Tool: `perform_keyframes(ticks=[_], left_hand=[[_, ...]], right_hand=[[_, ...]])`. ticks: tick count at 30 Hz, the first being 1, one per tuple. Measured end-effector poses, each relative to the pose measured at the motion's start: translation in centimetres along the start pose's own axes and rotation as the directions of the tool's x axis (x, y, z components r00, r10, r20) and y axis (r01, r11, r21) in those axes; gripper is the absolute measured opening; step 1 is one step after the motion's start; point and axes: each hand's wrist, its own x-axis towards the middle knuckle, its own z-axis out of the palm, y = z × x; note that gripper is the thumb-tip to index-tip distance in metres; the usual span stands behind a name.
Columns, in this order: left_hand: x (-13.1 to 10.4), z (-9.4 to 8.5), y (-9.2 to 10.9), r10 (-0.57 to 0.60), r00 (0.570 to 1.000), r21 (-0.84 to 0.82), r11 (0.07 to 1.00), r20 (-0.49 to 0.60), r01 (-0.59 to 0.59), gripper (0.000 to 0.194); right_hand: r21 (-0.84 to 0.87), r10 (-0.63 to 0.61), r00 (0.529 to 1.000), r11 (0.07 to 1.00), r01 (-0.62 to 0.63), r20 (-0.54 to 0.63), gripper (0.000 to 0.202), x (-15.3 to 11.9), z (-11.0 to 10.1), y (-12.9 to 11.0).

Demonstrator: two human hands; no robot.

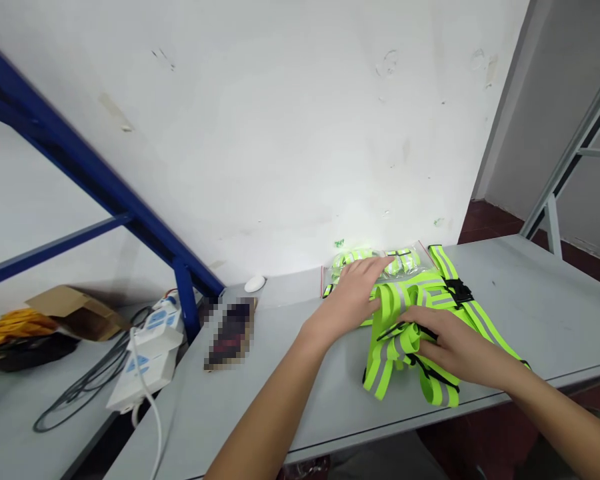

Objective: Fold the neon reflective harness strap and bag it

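On the grey bench [530, 300] lies a neon-yellow reflective strap vest with grey bands and a black buckle [430, 300]. The left hand [353, 293] rests flat, fingers spread wide, across its far end and a clear plastic bag of folded yellow vests [375, 260]. The right hand [455, 347] pinches the vest's bunched near straps in a narrow grip.

Under the fingers lie one loose reflective vest [420, 320] and one bagged vest pack [380, 263], with two power strips [147, 353] and one white puck [255, 284] well left of them.
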Motion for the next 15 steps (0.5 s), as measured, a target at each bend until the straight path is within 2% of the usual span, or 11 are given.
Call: perform_keyframes(ticks=[2,4,5,6,7,8,9,10,11,13,15], left_hand=[[-1.3,-0.1,-0.9,-0.092,0.996,-0.034,0.995,0.009,0.092,0.072],[-3.2,0.0,-0.8,-0.204,0.979,-0.178,0.964,-0.021,0.197,0.058],[-4.3,0.3,-0.3,-0.27,0.963,-0.285,0.922,0.011,0.262,0.045],[-5.3,0.9,0.4,-0.328,0.936,-0.409,0.842,0.13,0.352,0.039],[-6.2,1.8,1.2,-0.322,0.871,-0.517,0.708,0.372,0.482,0.046],[-6.9,3.0,2.0,-0.198,0.764,-0.589,0.529,0.615,0.611,0.059],[-7.4,4.2,2.8,-0.045,0.677,-0.633,0.314,0.735,0.708,0.074],[-7.6,5.6,3.5,0.044,0.659,-0.66,0.094,0.751,0.745,0.086],[-7.5,6.8,4.0,0.053,0.691,-0.685,-0.097,0.721,0.722,0.093],[-6.8,8.5,4.6,0.031,0.761,-0.703,-0.359,0.649,0.614,0.092],[-5.9,9.0,4.7,-0.081,0.839,-0.755,-0.489,0.538,0.437,0.078]], right_hand=[[0.026,0.025,0.995,0.999,-0.023,-0.1,0.034,0.1,-0.3,0.7],[0.056,0.078,0.972,0.996,-0.068,-0.22,0.028,0.5,-1.0,1.4],[0.069,0.111,0.955,0.993,-0.096,-0.275,0.026,0.7,-1.4,1.6],[0.076,0.14,0.938,0.99,-0.122,-0.318,0.024,1.0,-1.9,1.7],[0.072,0.153,0.924,0.988,-0.136,-0.351,0.024,1.2,-2.3,1.7],[0.056,0.145,0.916,0.989,-0.134,-0.374,0.023,1.4,-2.7,1.4],[0.028,0.115,0.916,0.993,-0.113,-0.384,0.022,1.5,-2.9,1.0],[-0.005,0.074,0.923,0.997,-0.082,-0.378,0.021,1.6,-3.0,0.5],[-0.038,0.031,0.933,0.998,-0.048,-0.359,0.023,1.5,-2.9,-0.2],[-0.099,-0.039,0.96,0.995,0.012,-0.276,0.033,1.0,-2.2,-1.6],[-0.135,-0.076,0.987,0.989,0.058,-0.138,0.044,0.3,-1.1,-3.0]])
